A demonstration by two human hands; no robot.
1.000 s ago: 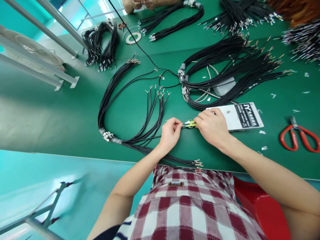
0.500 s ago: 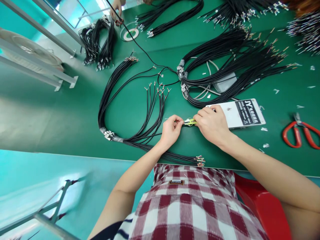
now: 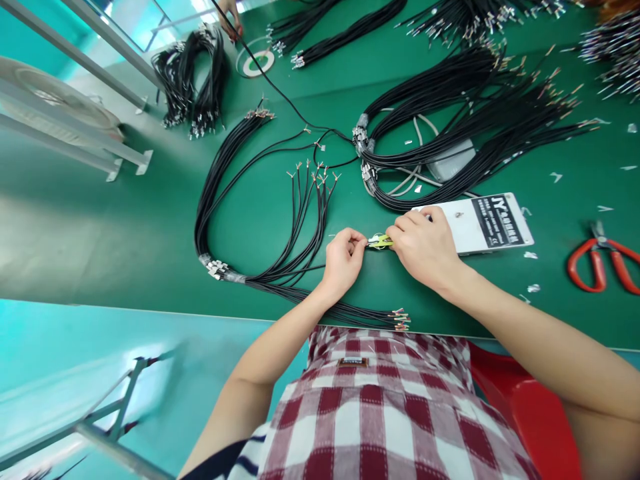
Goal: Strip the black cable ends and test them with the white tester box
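My left hand (image 3: pixel 345 259) pinches the end of a thin black cable (image 3: pixel 314 268) between thumb and fingertips. Facing it, my right hand (image 3: pixel 425 248) is closed around a small yellow-green tool (image 3: pixel 383 241), most of which the fingers hide; its exact kind is unclear. The tool's tip meets the cable end just beyond my left fingertips. Under and behind my right hand lies a white box (image 3: pixel 467 230) with a black label. The pinched cable runs from a tied bundle of black cables (image 3: pixel 213 200) curving on the left, several with fanned-out bare ends.
More black cable bundles (image 3: pixel 425 147) lie behind my hands, over a grey box (image 3: pixel 453 160). Red-handled pliers (image 3: pixel 597 257) rest at right. A tape roll (image 3: pixel 259 63) and another person's hand (image 3: pixel 230 19) are at the far left. Wire scraps dot the green table (image 3: pixel 150 240).
Both hands keep nearly the same place and grip. The tool's tip sits slightly closer to my left fingertips. The other person's hand at the back has shifted slightly.
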